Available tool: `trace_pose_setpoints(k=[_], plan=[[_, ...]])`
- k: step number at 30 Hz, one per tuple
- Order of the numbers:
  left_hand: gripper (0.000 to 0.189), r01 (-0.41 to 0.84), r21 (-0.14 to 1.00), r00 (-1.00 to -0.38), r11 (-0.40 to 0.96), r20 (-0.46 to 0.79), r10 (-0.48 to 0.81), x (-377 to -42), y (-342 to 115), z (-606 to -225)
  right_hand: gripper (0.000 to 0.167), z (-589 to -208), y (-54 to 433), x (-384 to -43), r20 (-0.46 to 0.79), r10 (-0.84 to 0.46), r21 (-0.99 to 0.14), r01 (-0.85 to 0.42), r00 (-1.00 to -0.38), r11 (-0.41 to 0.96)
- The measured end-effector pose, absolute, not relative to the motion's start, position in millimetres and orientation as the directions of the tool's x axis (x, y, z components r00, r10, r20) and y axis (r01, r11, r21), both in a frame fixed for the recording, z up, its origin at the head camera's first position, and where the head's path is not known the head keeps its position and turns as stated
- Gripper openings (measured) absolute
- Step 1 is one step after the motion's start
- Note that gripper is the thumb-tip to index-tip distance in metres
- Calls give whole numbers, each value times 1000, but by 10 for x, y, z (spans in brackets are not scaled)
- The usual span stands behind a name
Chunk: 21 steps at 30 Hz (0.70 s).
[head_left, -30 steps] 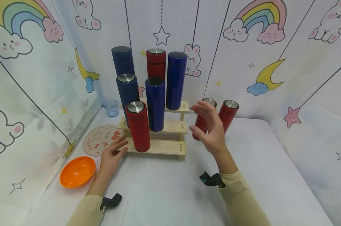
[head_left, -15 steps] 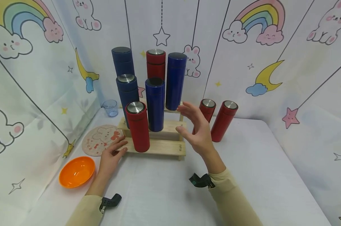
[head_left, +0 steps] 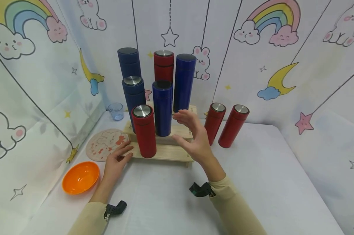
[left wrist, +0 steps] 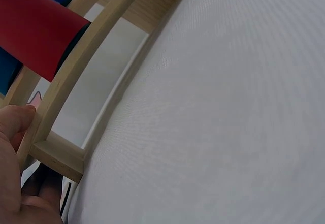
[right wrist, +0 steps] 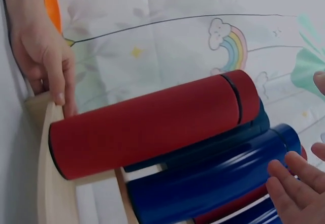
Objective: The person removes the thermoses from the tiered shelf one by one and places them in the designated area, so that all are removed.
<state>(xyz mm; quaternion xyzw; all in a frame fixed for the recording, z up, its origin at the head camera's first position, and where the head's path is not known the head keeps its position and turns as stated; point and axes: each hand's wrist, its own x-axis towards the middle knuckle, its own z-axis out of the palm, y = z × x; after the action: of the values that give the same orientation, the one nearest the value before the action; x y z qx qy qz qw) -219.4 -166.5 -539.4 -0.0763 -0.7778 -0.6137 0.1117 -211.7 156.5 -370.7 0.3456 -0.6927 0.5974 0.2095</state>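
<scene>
A three-tier wooden rack [head_left: 172, 152] bears upright flasks. My left hand [head_left: 115, 164] grips the left end of its lowest shelf, as the left wrist view also shows. One red flask [head_left: 145, 138] stands on that shelf. A dark blue flask [head_left: 135, 96] and a glossy blue flask [head_left: 163, 112] occupy the middle tier. On the top tier are a dark blue flask [head_left: 129, 60], a red flask [head_left: 164, 68] and a glossy blue flask [head_left: 184, 83]. My right hand [head_left: 196, 140] hovers by the rack's right end, thumb and fingers spread apart, holding nothing.
Two red flasks, a nearer-left one [head_left: 215, 122] and a farther-right one [head_left: 233, 127], stand on the white table right of the rack. Leftward are an orange bowl [head_left: 81, 178], a round bunny mat [head_left: 97, 147] and a small blue glass [head_left: 116, 111]. Printed cloth walls surround the table.
My right hand has moved left, from in front of the two red flasks to the rack's right end. The left hand stays on the rack, and the flasks stand where they were.
</scene>
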Motion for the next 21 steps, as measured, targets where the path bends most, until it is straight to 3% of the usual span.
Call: trace_pose_setpoints(k=[8,21], plan=[[32,257,935,-962,244,272,-28,-2206,-1656,-5385,67,-3847,1471,-2173,672,-257,-711,-702,-694,35],[31,250,938,-964,239,263,-26,-2170,-1632,-5335,75,-4069,1315,-2193,566,-290,-784,-613,-772,99]])
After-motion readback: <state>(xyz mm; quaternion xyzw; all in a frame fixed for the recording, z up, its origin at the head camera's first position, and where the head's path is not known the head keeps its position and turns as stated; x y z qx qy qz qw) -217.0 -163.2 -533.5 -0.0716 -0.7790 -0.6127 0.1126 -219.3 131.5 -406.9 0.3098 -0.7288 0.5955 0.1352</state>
